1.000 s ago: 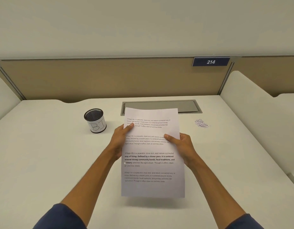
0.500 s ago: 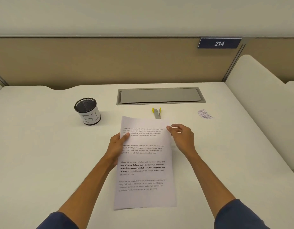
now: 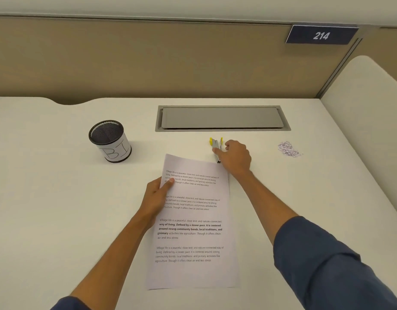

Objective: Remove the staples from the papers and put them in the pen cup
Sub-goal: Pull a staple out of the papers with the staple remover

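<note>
The stapled papers, printed with text, lie flat on the white desk in front of me. My left hand holds their left edge, thumb on top near the upper corner. A yellow and grey staple remover lies just beyond the top right corner of the papers. My right hand is at it, with thumb and index finger closing on either side of the tool. The black mesh pen cup, labelled "BI", stands upright at the back left, apart from both hands.
A small heap of loose staples lies on the desk at the right. A grey cable hatch is set into the desk behind the tool. A tan partition closes the back and a white side panel the right.
The papers came down from mid-air onto the desk. My right hand let go of their right edge and moved forward to the staple remover. My left hand kept its hold.
</note>
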Motion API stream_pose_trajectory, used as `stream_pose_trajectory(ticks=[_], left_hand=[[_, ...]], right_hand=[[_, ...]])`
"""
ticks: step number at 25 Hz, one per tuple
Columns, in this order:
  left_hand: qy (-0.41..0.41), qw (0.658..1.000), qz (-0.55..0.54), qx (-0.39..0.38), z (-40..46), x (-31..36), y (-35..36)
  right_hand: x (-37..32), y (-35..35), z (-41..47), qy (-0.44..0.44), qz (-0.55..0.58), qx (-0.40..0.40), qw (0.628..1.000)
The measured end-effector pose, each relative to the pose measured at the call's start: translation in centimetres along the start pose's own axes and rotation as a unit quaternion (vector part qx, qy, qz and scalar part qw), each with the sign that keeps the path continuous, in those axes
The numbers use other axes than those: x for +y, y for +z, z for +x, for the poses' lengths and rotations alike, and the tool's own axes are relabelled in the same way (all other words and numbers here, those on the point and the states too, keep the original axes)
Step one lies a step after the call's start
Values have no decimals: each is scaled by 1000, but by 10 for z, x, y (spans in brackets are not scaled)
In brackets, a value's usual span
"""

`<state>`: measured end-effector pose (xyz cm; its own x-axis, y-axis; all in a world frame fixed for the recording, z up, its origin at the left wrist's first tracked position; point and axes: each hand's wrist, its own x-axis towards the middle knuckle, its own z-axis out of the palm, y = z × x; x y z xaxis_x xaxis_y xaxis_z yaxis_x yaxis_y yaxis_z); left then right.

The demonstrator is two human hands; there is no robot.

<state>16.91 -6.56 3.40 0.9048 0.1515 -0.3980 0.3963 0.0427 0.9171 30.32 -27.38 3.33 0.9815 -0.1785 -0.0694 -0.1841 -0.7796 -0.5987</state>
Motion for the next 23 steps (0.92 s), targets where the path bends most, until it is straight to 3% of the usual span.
stream_pose_trajectory(ticks=[9,15,23], left_hand=[[16,999,31,-10,8,-2,2],[29,999,28,-29,2,6,1],[52,998,18,-39,-19,24,9]], right_hand=[[-10,18,21,30,-18,-6,999],[-1,-1,12,-16,152,-14,988],[-16,-63,-27,-11,391,-96,915]])
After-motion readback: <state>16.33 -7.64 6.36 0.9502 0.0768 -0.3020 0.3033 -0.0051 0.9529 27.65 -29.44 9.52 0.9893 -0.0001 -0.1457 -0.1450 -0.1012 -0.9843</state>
